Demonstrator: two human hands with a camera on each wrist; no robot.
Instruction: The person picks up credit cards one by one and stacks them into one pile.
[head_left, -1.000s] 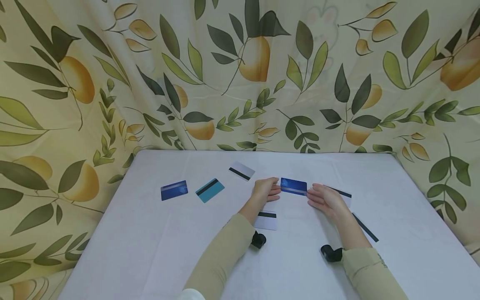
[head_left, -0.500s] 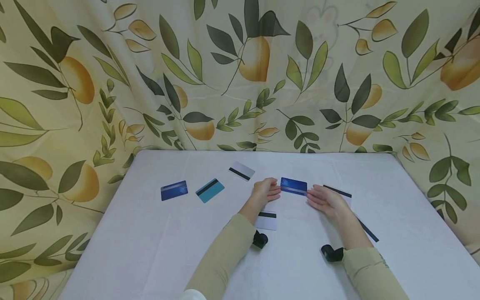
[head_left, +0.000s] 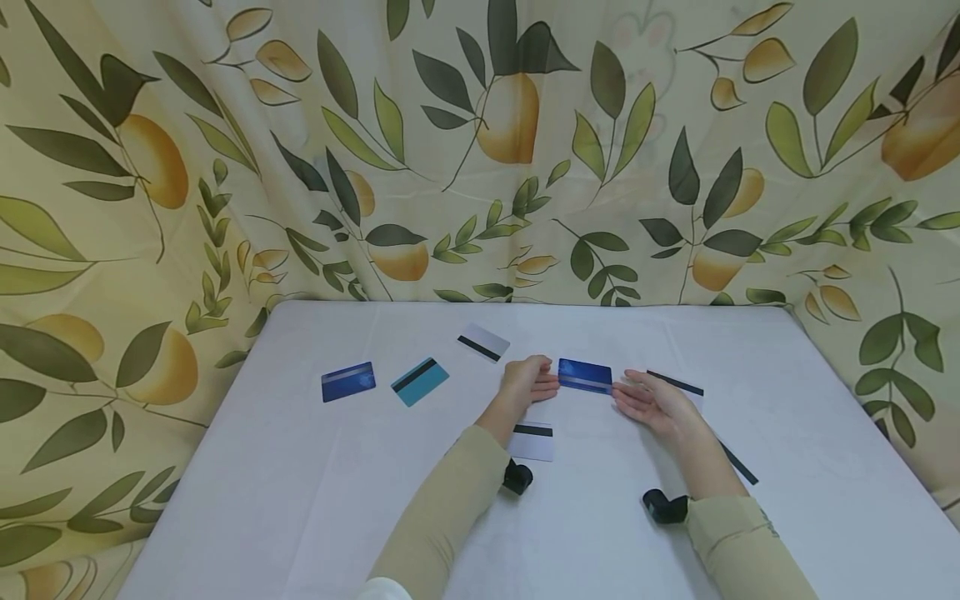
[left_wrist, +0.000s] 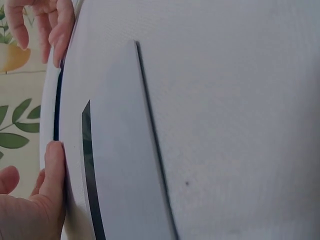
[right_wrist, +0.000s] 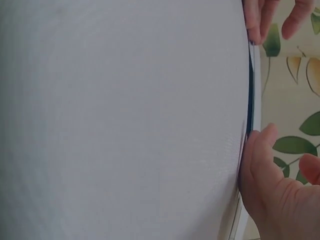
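Flat on the table, a dark blue bank card (head_left: 585,377) with a pale stripe lies between the two hands. My left hand (head_left: 527,383) is at the card's left end, its fingers fairly straight and the tips right at the edge. At the opposite end, the fingertips of my right hand (head_left: 651,402) come up against the right edge in the same way. Both thumbs stand apart from the card in the wrist views. Seen edge-on in the left wrist view, the blue card (left_wrist: 58,105) is a thin dark line.
Left on the table are another blue card (head_left: 348,382), a teal card (head_left: 420,382) and a white striped card (head_left: 483,342). A white card (head_left: 532,448) lies below the left hand. Two more striped cards, one white card (head_left: 693,400) among them, are partly hidden by the right arm.
The blue card has slid slightly toward the person and a little left, with both hands keeping at its ends. The other cards stay put.
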